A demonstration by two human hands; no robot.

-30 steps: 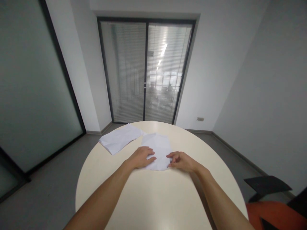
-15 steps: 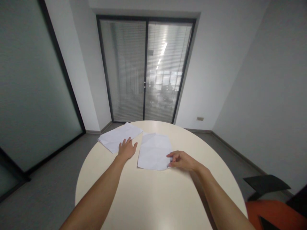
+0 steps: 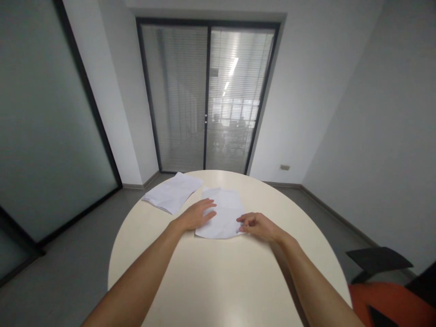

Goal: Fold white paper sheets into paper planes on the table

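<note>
Light, even pressure from the left hand (image 3: 195, 215), fingers spread over the left side of the near paper (image 3: 225, 212), should steady it against the desk (image 3: 218, 277). A gentle touch suits the right edge, where the right hand (image 3: 259, 226) has its fingers set narrow; whether they pinch the near paper, I cannot tell.

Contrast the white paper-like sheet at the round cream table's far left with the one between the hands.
The left white sheet lies slanted; the nearer white sheet lies straighter. No hand is at the left sheet; the left hand and right hand are at the nearer sheet. Both are white.
</note>
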